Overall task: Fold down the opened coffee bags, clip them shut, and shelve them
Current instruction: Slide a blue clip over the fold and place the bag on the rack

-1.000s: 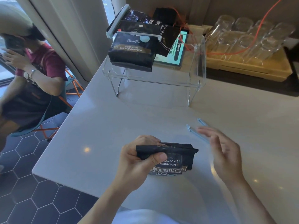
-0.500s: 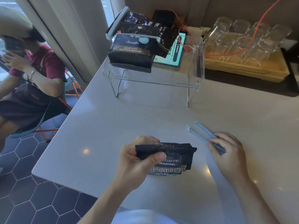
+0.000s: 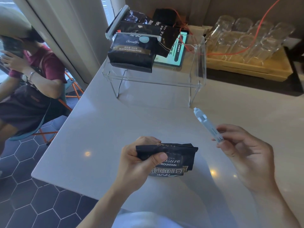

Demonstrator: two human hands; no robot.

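A small black coffee bag (image 3: 176, 159) with its top folded down stands on the pale counter (image 3: 102, 132) near the front edge. My left hand (image 3: 136, 163) pinches the folded top at its left end. My right hand (image 3: 245, 153) holds a light blue bag clip (image 3: 206, 124) by its near end, lifted off the counter to the right of the bag and pointing away from me. On the clear acrylic shelf (image 3: 199, 63) at the back lie several black coffee bags; the front one (image 3: 133, 52) carries a white clip across its top.
A tablet (image 3: 176, 52) lies on the shelf beside the bags. A wooden tray (image 3: 256, 69) of upturned glasses with an orange cable sits at the back right. To the left, past the counter edge, a person (image 3: 26, 76) sits on a chair over hexagon floor tiles.
My right hand reached the blue clip on the counter, closed on it and lifted it up. The left hand and the folded bag stayed where they were.
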